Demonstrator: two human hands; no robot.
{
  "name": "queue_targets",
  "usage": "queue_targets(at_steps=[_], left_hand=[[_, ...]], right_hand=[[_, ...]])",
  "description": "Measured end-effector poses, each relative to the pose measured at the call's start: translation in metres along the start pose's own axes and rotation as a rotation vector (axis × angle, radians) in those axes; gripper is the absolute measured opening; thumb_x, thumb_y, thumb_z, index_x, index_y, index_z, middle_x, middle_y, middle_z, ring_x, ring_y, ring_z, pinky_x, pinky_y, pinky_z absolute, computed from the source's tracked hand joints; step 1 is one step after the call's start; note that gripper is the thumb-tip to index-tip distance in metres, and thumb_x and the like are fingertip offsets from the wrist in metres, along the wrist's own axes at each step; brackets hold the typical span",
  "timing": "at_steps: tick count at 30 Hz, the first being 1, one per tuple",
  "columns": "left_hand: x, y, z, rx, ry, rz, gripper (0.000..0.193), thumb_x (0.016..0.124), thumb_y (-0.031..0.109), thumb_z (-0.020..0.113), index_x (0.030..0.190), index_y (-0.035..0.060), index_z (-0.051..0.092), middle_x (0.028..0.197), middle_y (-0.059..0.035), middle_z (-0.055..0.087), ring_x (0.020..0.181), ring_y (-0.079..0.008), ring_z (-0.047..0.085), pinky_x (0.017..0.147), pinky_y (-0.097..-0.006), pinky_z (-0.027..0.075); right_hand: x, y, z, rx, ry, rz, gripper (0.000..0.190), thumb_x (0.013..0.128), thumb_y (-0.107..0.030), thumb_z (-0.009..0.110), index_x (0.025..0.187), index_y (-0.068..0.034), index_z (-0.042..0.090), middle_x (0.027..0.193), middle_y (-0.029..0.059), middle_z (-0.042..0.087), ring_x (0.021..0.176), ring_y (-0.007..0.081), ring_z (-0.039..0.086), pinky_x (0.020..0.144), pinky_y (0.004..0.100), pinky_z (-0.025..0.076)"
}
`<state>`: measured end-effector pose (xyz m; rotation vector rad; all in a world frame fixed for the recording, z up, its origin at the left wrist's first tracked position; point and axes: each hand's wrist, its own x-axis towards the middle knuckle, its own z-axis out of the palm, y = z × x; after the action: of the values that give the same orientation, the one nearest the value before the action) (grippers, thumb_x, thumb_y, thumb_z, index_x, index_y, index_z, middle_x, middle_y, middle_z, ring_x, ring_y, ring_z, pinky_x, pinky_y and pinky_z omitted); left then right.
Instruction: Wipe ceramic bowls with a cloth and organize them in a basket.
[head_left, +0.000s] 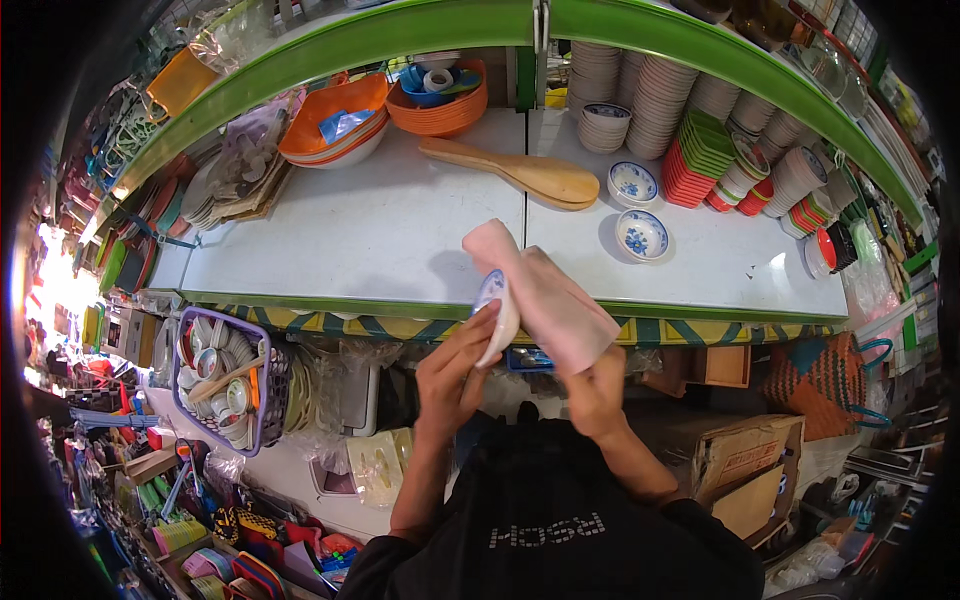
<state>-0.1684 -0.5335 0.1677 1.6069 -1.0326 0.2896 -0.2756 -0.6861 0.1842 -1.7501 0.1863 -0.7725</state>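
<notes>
My left hand (454, 367) grips a small white bowl (504, 322) with a blue pattern, tilted on its side in front of the shelf edge. A pink cloth (559, 307) hangs from my right hand (596, 390), which is closed around its lower end. The cloth's upper part lies beside the bowl; whether the two touch, I cannot tell. On the white shelf (360, 232) ahead, two blue-flowered bowls (642, 235) stand upright, one behind the other. A flat wooden paddle (525, 174) lies to their left, apparently with a second one under it.
Tall stacks of bowls (660, 101) and red and green square bowls (697, 161) fill the shelf's right. Orange basins (337, 120) stand at the back left. Below hangs a purple basket (225, 382) full of crockery. A green shelf beam (360, 37) crosses overhead. Cardboard (750, 465) stands lower right.
</notes>
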Motion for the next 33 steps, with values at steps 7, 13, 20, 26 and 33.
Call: queue_targets(at_steps=[7, 13, 20, 26, 33], left_hand=[[0.029, 0.026, -0.04, 0.399, -0.28, 0.331, 0.036, 0.07, 0.0, 0.076, 0.104, 0.0117, 0.077, 0.118, 0.0002, 0.07, 0.124, -0.0281, 0.061, 0.096, -0.0425, 0.058], [0.025, 0.017, -0.021, -0.003, 0.057, 0.258, 0.088, 0.056, 0.029, 0.094, 0.134, 0.0081, 0.059, 0.136, -0.0127, 0.06, 0.137, -0.0367, 0.048, 0.113, -0.0547, 0.039], [0.014, 0.0, -0.007, -0.442, -0.004, -0.095, 0.117, 0.051, 0.026, 0.101, 0.145, -0.008, 0.04, 0.138, -0.024, 0.056, 0.13, -0.0298, 0.055, 0.111, -0.0414, 0.042], [0.008, -0.005, -0.02, -0.136, -0.012, 0.011, 0.129, 0.045, 0.043, 0.1, 0.144, -0.0113, 0.037, 0.137, -0.0216, 0.054, 0.115, -0.026, 0.063, 0.1, -0.0375, 0.05], [0.026, 0.009, -0.012, -0.092, -0.019, 0.04, 0.106, 0.047, 0.031, 0.102, 0.135, -0.0042, 0.054, 0.114, -0.0145, 0.06, 0.102, -0.0241, 0.064, 0.089, -0.0358, 0.053]], right_hand=[[0.01, -0.006, 0.001, 0.389, -0.017, 0.284, 0.02, 0.094, -0.013, 0.069, 0.104, 0.004, 0.071, 0.099, 0.0045, 0.069, 0.087, 0.0067, 0.058, 0.076, 0.0231, 0.046], [0.006, -0.009, 0.013, 0.432, -0.033, 0.405, 0.018, 0.093, -0.014, 0.07, 0.098, 0.003, 0.071, 0.086, 0.0015, 0.069, 0.078, 0.0053, 0.058, 0.069, 0.0226, 0.046], [-0.001, 0.009, 0.012, 0.587, 0.016, 0.479, 0.026, 0.102, -0.021, 0.06, 0.094, 0.003, 0.069, 0.085, -0.0025, 0.065, 0.077, 0.0031, 0.054, 0.067, 0.0212, 0.042], [0.001, 0.003, -0.001, 0.23, 0.204, 0.025, 0.024, 0.098, -0.013, 0.061, 0.113, 0.005, 0.066, 0.107, 0.0092, 0.069, 0.098, 0.0164, 0.064, 0.087, 0.0336, 0.05], [0.016, -0.023, -0.011, -0.522, -0.267, -0.346, 0.024, 0.082, -0.019, 0.071, 0.101, -0.005, 0.073, 0.099, 0.0146, 0.07, 0.095, 0.0377, 0.066, 0.087, 0.0488, 0.052]])
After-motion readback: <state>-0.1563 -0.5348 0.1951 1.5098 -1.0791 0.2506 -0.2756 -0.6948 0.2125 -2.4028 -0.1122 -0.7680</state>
